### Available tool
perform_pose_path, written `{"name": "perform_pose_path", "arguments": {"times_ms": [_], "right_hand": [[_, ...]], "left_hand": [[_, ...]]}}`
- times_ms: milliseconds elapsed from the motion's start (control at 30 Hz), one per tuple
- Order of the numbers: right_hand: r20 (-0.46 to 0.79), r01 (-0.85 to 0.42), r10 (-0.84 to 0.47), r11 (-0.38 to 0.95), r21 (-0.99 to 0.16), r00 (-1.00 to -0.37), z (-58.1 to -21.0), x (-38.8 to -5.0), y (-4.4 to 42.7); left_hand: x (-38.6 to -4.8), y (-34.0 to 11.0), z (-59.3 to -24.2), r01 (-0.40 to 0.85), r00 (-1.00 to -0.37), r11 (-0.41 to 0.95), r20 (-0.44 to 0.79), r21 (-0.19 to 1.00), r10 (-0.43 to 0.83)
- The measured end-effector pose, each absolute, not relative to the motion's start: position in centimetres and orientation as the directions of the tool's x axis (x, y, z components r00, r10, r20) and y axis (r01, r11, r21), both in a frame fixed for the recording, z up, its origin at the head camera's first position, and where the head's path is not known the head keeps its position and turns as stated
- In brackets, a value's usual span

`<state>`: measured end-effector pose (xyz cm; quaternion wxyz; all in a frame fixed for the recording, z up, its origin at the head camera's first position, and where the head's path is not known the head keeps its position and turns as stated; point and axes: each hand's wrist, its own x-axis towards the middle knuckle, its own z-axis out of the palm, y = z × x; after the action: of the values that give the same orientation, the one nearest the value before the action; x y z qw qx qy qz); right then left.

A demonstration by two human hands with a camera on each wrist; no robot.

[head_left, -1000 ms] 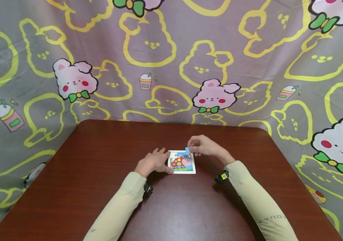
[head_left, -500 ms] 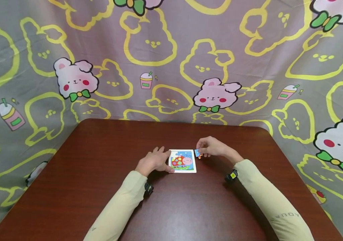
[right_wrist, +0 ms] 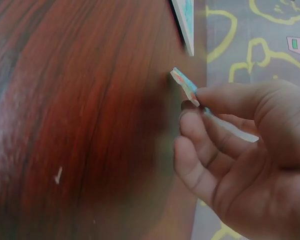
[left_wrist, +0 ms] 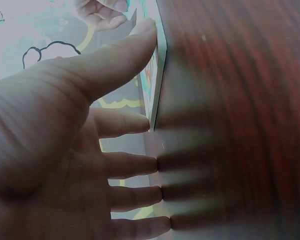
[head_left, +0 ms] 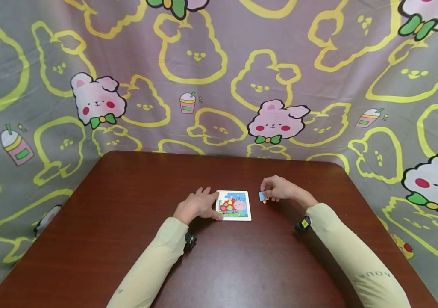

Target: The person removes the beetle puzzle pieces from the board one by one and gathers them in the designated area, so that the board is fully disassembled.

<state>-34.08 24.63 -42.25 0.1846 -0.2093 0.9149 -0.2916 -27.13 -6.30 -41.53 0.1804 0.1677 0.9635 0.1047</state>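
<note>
At the left, the left hand (head_left: pixel 198 204) lay by the puzzle (head_left: pixel 235 207), fingers spread, the thumb resting on its near left corner and the forefinger touching near its far left one. The puzzle sat flat on the worktop (head_left: pixel 222 261), toward the far edge and roughly midway between the sides; a white gap showed at its far left corner (fingertips hid bits of that side). To the right, well short of the worktop's right edge, the right hand (head_left: pixel 279 188) pinched a piece (head_left: pixel 263 196) between thumb and fingers, apart from the puzzle. The piece looked light, thin and fairly stiff, probably card; opposite edges seemed the best hold, since corners might bend. The fingers covered much of it, and whether it touched the worktop was hard to tell. The worktop's near edge was cut off.
</note>
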Motion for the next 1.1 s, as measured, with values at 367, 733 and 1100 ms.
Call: {"name": "perform_pose_path", "arguments": {"times_ms": [367,733,1100], "right_hand": [[-0.259,-0.288,-0.476,0.797,-0.531,-0.84,-41.9,-34.2,24.9],[-0.261,-0.3,-0.467,0.818,-0.491,-0.845,-42.1,-34.4,24.5],[-0.106,-0.417,-0.517,0.781,-0.464,-0.849,-41.0,-33.6,22.3]], "left_hand": [[-27.2,-6.2,-41.5,0.278,-0.881,0.922,-0.312,0.268,0.357],[-27.2,-6.2,-41.6,0.289,-0.88,0.922,-0.307,0.258,0.362],[-27.1,-6.4,-41.7,0.301,-0.879,0.921,-0.301,0.249,0.369]]}}
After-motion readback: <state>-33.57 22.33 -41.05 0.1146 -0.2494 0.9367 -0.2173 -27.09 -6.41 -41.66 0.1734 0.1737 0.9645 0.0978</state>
